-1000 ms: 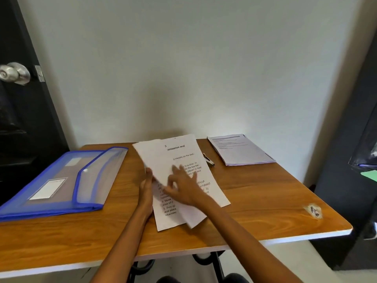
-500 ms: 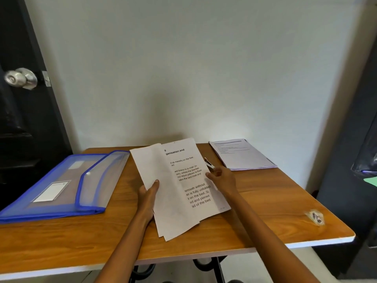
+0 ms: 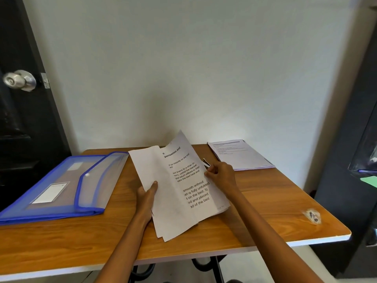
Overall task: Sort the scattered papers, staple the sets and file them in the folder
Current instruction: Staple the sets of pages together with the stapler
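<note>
Head view, wooden table against white wall, both hands gripping papers, possibly stapler behind.

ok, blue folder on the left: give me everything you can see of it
The folder is a translucent plastic envelope with blue edging. It lies flat on the wooden table, left of the papers held in both hands, and neither hand touches it. Its flap is folded over the front, with a small pale snap near the middle of the flap. A white label card shows through the front near the lower left. Whether the snap is fastened cannot be told.
</note>
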The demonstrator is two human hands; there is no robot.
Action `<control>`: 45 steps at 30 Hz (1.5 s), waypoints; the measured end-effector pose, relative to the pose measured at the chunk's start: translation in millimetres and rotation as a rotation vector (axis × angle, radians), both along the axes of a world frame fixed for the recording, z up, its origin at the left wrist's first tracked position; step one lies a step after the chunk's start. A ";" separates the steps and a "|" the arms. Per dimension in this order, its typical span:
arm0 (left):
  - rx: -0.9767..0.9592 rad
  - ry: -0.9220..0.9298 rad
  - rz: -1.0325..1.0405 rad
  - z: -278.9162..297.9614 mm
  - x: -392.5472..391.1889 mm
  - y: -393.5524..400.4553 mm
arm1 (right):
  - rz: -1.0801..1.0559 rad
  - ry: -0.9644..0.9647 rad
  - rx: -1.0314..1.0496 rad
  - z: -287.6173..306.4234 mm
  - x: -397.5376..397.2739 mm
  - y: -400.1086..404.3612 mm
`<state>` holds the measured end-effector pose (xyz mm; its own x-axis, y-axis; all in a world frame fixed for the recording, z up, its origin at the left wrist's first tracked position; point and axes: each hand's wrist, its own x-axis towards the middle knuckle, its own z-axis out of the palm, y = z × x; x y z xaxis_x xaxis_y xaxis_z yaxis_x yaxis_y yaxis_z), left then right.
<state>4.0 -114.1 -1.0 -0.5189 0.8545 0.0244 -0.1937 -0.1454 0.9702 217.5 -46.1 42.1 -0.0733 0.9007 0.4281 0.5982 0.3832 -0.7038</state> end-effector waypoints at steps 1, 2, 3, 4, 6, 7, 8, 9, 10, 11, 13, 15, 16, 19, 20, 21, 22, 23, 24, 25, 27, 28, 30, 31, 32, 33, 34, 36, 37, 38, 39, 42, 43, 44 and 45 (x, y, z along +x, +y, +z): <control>0.000 0.004 0.002 0.9 0.4 -1.3 | 0.002 -0.050 0.050 1.0 -2.9 -1.6; 0.002 0.005 0.002 0.7 0.6 -0.7 | 0.042 -0.090 0.100 1.5 -6.0 -2.4; 0.002 0.003 0.001 1.4 1.3 -1.1 | 0.107 -0.141 0.135 3.4 -9.8 -5.1; 0.007 -0.002 0.001 0.6 0.9 -0.1 | 0.183 -0.178 0.152 5.9 -14.6 -8.2; 0.014 0.002 0.005 0.5 0.8 0.4 | 0.356 -0.184 0.073 13.6 -28.6 -24.0; 0.017 0.010 0.000 0.7 0.9 -0.1 | 0.430 -0.164 0.023 15.3 -36.7 -33.4; 0.029 0.017 -0.006 0.4 1.1 0.1 | 0.503 -0.137 -0.024 14.9 -45.7 -41.8; 0.034 0.024 -0.017 0.9 1.7 -0.3 | 0.563 -0.144 -0.053 11.6 -54.6 -48.8; 0.033 0.023 -0.014 1.2 0.9 1.9 | 0.607 -0.197 -0.049 5.8 -63.0 -53.8; 0.027 0.028 -0.004 4.3 1.8 1.3 | 0.632 -0.288 -0.022 -0.2 -70.2 -57.0; 0.022 -0.029 -0.027 7.3 1.7 3.1 | 0.642 -0.448 0.030 -13.0 -78.6 -56.1; 0.012 -0.038 -0.010 6.7 1.5 3.3 | 0.676 -0.463 0.062 -20.1 -79.9 -53.7; 0.006 -0.002 0.008 6.4 2.1 1.7 | 0.691 -0.411 0.061 -20.5 -78.8 -53.3; 0.008 0.094 -0.016 -1.5 0.5 0.5 | 0.620 -0.108 0.010 -16.7 -68.4 -46.8; 0.003 0.095 -0.018 -3.1 -0.2 1.2 | 0.540 -0.014 0.011 -15.2 -62.3 -41.3; 0.000 0.079 -0.022 -3.2 -0.2 1.6 | 0.430 0.042 0.021 -14.3 -55.1 -33.7; -0.012 0.065 -0.018 -3.9 -1.1 3.5 | 0.301 0.058 0.024 -12.3 -46.8 -26.9; -0.013 0.060 -0.021 -3.5 -1.0 3.7 | 0.163 0.033 0.001 -10.6 -37.1 -20.3; -0.011 0.061 -0.025 -3.4 -1.0 3.7 | 0.047 -0.015 -0.042 -11.9 -26.4 -12.4; -0.006 0.063 -0.031 -3.9 -0.8 3.6 | -0.036 -0.071 -0.107 -14.1 -15.2 -5.6; 0.000 0.065 -0.038 -4.3 -0.2 2.2 | -0.091 -0.097 -0.247 -20.2 1.5 4.1; 0.000 0.063 -0.037 -4.2 -0.7 1.8 | -0.074 -0.045 -0.289 -23.9 6.3 7.9; -0.005 0.058 -0.034 -4.9 -1.2 3.4 | -0.028 0.090 -0.306 -27.2 10.4 7.7; -0.008 0.055 -0.036 -4.6 -1.0 4.2 | -0.018 0.138 -0.289 -26.1 11.1 5.8; -0.009 0.051 -0.035 -4.6 -0.5 4.5 | -0.003 0.185 -0.270 -24.7 12.1 4.5; -0.007 0.050 -0.034 -4.4 -0.2 4.5 | 0.002 0.223 -0.255 -21.6 12.7 2.7; -0.004 0.046 -0.027 -4.6 -0.5 4.6 | 0.008 0.252 -0.237 -18.9 12.7 2.1; 0.004 0.037 -0.024 -4.6 -1.4 4.2 | -0.012 0.255 -0.187 -13.4 11.5 1.1; 0.004 0.034 -0.026 -5.0 -1.8 4.4 | -0.027 0.230 -0.154 -11.4 10.4 0.7; 0.002 0.032 -0.027 -5.7 -2.3 5.0 | -0.031 0.200 -0.123 -10.8 8.6 1.0; -0.002 0.029 -0.025 -6.0 -2.8 5.0 | -0.027 0.169 -0.098 -10.4 7.0 0.7; -0.003 0.020 -0.030 -6.5 -2.7 4.9 | -0.015 0.088 -0.042 -11.2 4.3 1.1; -0.001 0.022 -0.031 -5.8 -2.2 4.1 | -0.022 0.059 -0.032 -10.9 3.6 0.9; 0.004 0.025 -0.031 -5.4 -1.9 3.5 | -0.034 0.025 -0.015 -9.7 2.3 -0.8; 0.006 0.028 -0.029 -5.5 -2.1 3.6 | -0.052 -0.020 0.015 -7.9 0.6 -3.7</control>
<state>1.9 -110.4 -6.6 -0.4925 0.8692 0.0439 -0.1705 -0.1458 0.9745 218.1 -49.8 34.2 -0.0349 0.8972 0.4402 0.6313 0.3612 -0.6863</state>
